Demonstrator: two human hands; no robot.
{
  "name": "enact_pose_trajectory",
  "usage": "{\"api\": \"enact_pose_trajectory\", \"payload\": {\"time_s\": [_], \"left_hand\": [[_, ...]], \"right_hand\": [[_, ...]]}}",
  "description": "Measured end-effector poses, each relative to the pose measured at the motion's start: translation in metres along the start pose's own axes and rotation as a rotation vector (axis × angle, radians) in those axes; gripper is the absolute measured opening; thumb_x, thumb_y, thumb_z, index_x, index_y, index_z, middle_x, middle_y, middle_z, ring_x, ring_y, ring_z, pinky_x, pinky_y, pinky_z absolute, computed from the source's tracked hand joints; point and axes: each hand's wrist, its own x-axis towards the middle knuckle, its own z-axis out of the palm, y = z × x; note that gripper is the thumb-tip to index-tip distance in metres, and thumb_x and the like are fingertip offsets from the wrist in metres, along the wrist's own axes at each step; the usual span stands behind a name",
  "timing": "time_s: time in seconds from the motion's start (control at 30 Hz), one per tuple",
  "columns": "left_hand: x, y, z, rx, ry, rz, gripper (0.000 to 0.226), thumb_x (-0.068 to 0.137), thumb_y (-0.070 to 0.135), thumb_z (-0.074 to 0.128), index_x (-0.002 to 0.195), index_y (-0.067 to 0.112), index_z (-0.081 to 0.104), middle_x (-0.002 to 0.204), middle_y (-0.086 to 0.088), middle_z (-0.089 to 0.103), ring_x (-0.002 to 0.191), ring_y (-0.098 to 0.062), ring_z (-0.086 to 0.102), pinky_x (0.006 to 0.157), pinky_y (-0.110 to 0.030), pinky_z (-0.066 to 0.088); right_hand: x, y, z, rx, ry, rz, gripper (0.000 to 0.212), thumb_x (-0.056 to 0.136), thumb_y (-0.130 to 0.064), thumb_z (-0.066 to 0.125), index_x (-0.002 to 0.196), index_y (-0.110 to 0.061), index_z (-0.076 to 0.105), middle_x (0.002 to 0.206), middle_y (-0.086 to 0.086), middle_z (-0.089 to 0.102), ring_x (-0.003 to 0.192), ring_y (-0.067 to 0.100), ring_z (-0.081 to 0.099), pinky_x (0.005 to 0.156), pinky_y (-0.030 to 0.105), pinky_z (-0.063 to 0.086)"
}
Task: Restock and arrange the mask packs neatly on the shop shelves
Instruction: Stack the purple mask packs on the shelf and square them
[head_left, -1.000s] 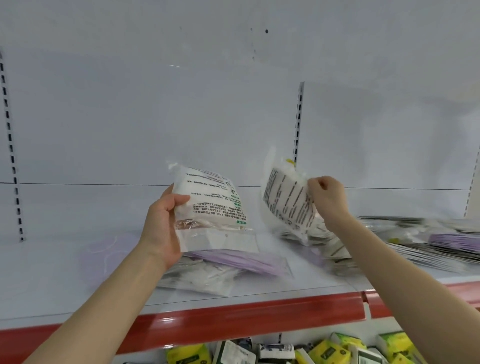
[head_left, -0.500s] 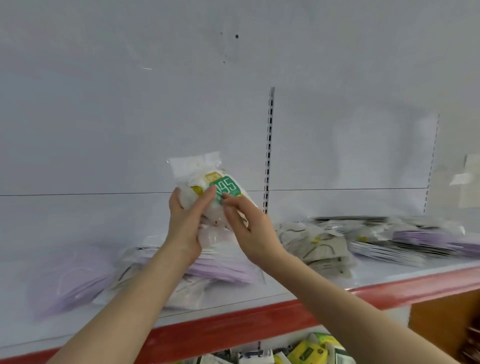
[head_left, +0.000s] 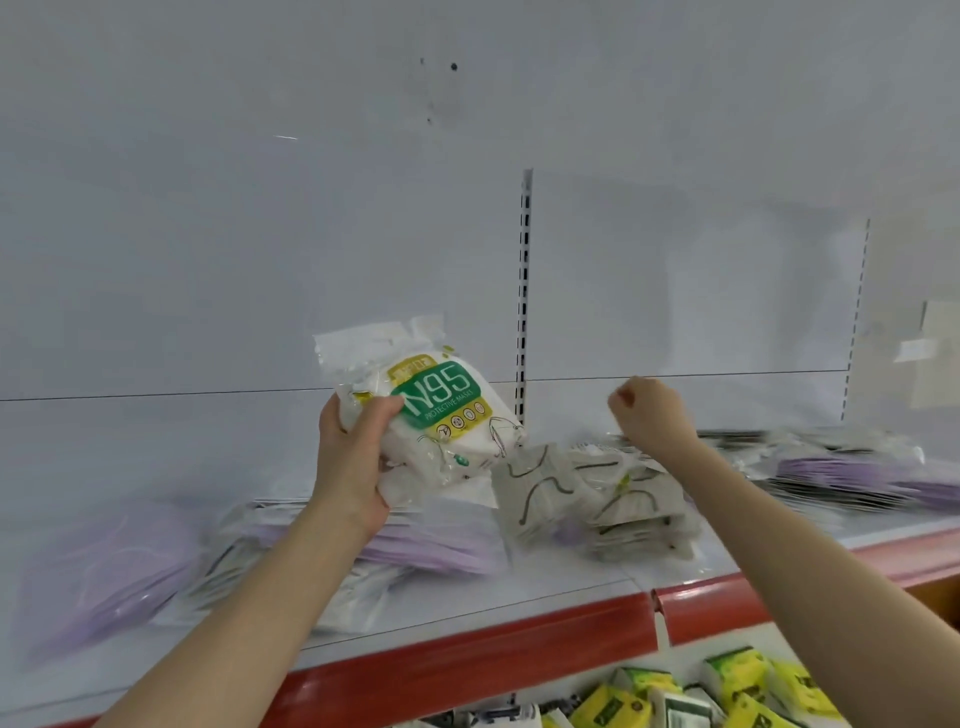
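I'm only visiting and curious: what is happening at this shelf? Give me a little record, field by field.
Place: shop shelf with a red front edge
Left hand: grips an N95 mask pack, held above the shelf
Right hand: fingers curled, nothing visible in it, raised over a pile of white mask packs
Also on shelf: purple mask packs at left, more at far right
Below: yellow-green packs on the lower level
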Motion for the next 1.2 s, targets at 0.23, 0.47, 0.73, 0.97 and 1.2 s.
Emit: {"api": "enact_pose_trajectory", "payload": {"time_s": [0.23,0.47,0.73,0.97,1.2], "left_hand": [[-0.001,0.002,-0.004,0.029,0.010,0.032,0.025,0.087,0.017,0.058,0.109,0.022,0.047,0.084,0.003,0.061,0.067,-0.012,0.057,0.043,-0.021,0.047],[-0.002,0.004,-0.006,0.043,0.000,0.054,0.024,0.087,0.015,0.057,0.108,0.023,0.049,0.085,0.002,0.063,0.069,-0.014,0.058,0.054,-0.025,0.047],[-0.006,0.005,-0.010,0.031,-0.009,0.045,0.025,0.086,0.014,0.057,0.108,0.021,0.048,0.084,0.001,0.064,0.068,-0.014,0.059,0.052,-0.025,0.048],[-0.009,0.003,-0.008,0.033,-0.016,0.033,0.025,0.087,0.013,0.057,0.108,0.021,0.047,0.086,0.000,0.062,0.067,-0.015,0.057,0.049,-0.024,0.048],[-0.017,-0.002,0.003,-0.021,-0.045,-0.013,0.028,0.086,0.016,0.061,0.110,0.024,0.050,0.090,-0.001,0.063,0.071,-0.015,0.060,0.048,-0.024,0.050]], "right_hand": [[0.014,0.027,0.024,-0.389,-0.298,0.102,0.025,0.089,-0.028,0.058,0.079,-0.008,0.047,0.085,0.007,0.051,0.080,0.026,0.050,0.068,0.028,0.040],[0.019,0.023,0.036,-0.350,-0.351,0.125,0.034,0.083,-0.017,0.063,0.059,-0.009,0.039,0.059,0.003,0.042,0.056,0.019,0.042,0.052,0.025,0.034],[0.018,0.018,0.025,0.120,-0.023,0.109,0.021,0.092,-0.013,0.050,0.105,-0.001,0.060,0.104,0.014,0.063,0.083,0.023,0.051,0.068,0.028,0.037],[0.006,-0.001,-0.015,0.533,0.385,0.033,0.016,0.093,-0.019,0.050,0.103,-0.008,0.058,0.103,0.012,0.064,0.088,0.024,0.056,0.077,0.038,0.047],[-0.045,-0.063,-0.035,1.272,0.097,0.119,0.023,0.092,-0.013,0.056,0.114,-0.019,0.050,0.094,0.005,0.061,0.075,0.017,0.062,0.063,0.027,0.057]]}}
